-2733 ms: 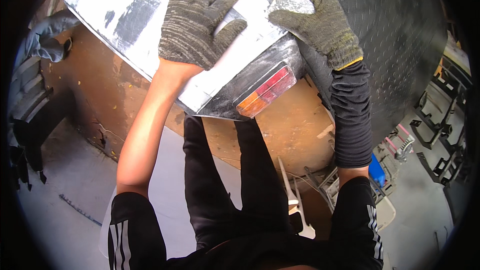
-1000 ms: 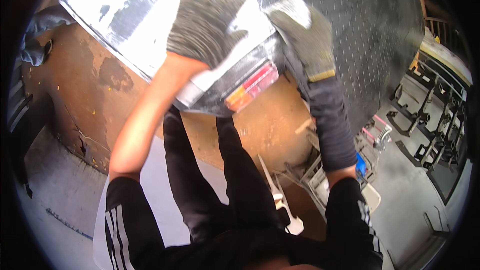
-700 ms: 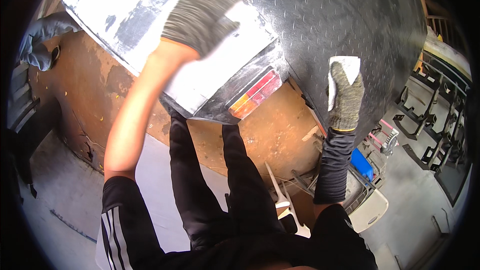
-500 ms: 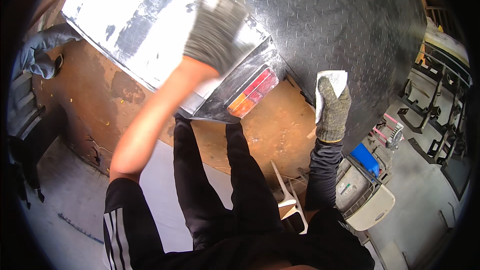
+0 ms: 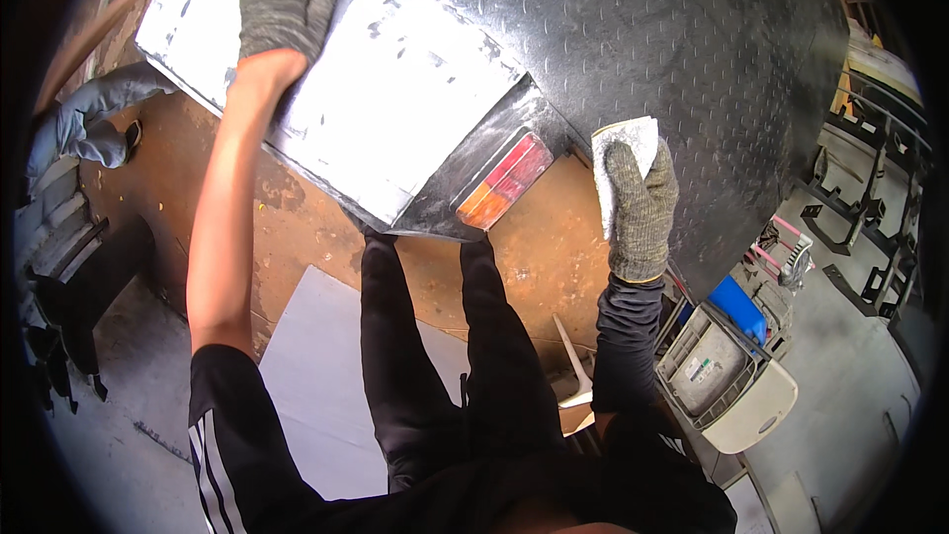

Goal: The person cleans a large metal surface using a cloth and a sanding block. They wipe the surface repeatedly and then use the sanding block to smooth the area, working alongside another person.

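Note:
In a grey knit glove, my left hand [image 5: 287, 2] lies flat with fingers spread on the white-smeared top panel [image 5: 395, 89] of a dark vehicle body part, toward its far left. My right hand [image 5: 641, 198], gloved the same way, grips a folded white sheet [image 5: 625, 143], maybe a cloth or sandpaper; its exact kind is unclear. It hovers over or beside the edge of the black tread-patterned surface [image 5: 712, 59]. Between the hands, a red and orange tail light [image 5: 504, 181] is set in the part's dusty dark side.
Behind my right arm stands a pale plastic cart or chair [image 5: 717, 386] with a blue object [image 5: 736, 309] on it. Black metal brackets [image 5: 855, 208] lie at the far right. Another person's leg [image 5: 99, 119] shows at the left. A grey sheet [image 5: 316, 336] covers floor by my feet.
My left hand has swept from the panel's right edge to its far left side, where it now looks sharp instead of blurred. My right hand, still gripping the white sheet, shifted slightly left.

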A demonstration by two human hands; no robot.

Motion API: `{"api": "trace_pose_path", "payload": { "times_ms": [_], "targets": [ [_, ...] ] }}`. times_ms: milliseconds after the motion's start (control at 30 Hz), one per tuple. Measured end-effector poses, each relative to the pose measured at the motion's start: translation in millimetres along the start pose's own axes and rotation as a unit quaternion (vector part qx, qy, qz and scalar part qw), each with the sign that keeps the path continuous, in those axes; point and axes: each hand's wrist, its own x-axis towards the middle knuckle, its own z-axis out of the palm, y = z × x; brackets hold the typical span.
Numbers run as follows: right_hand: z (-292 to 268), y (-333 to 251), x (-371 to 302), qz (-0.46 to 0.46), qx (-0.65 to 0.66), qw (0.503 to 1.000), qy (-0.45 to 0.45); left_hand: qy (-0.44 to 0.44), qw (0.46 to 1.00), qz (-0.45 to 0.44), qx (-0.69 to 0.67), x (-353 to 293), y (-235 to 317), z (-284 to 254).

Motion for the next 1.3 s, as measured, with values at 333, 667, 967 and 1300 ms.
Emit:
{"api": "trace_pose_path", "payload": {
  "times_ms": [333,667,967,1300],
  "targets": [
    [-22.9,7.6,-34.4,0.037,0.024,0.998,0.046,-0.018,0.939,0.203,-0.277,-71.6,138.9,-86.0],
    [-42.5,30.1,-51.3,0.024,0.013,0.999,0.035,-0.041,0.940,0.204,-0.271,-77.8,182.3,-108.0],
    [-44.3,30.5,-48.5,-0.082,-0.051,0.995,0.009,-0.007,0.970,0.163,-0.178,-64.5,132.4,-66.0],
    [119.4,-12.6,51.4,-0.195,-0.353,0.913,0.055,0.021,0.991,-0.058,-0.120,-40.2,-46.5,19.6]
  ]
}}
